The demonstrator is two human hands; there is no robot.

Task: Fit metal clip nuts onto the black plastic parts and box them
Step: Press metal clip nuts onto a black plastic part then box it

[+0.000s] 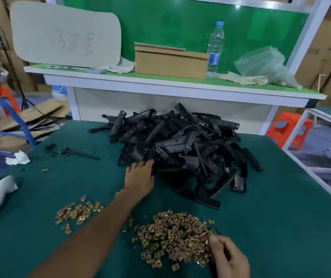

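Hands are split between the two piles right now. My left hand is stretched out across the green mat, palm down, fingers loosely together and reaching into the near-left edge of the big heap of black plastic parts. The fingertips touch the parts at that edge, but I honestly can't tell if I've actually got a grip on one, since the tips are lost in all that black.

My right hand is down at the bottom, curled in on the right side of the main pile of metal clip nuts. Thumb and fingers are bunched together right at the nuts, looks like a pinch on one or two, though they're too small to say which.

A smaller scatter of clip nuts sits off to the left of my forearm, well apart from the main pile. A thin black strip lies alone on the mat left of the heap, with a crumpled white rag near the mat's left edge.

Behind the heap, up on the white shelf, there's a cardboard box with a water bottle just beside it on the right, then a clear plastic bag.
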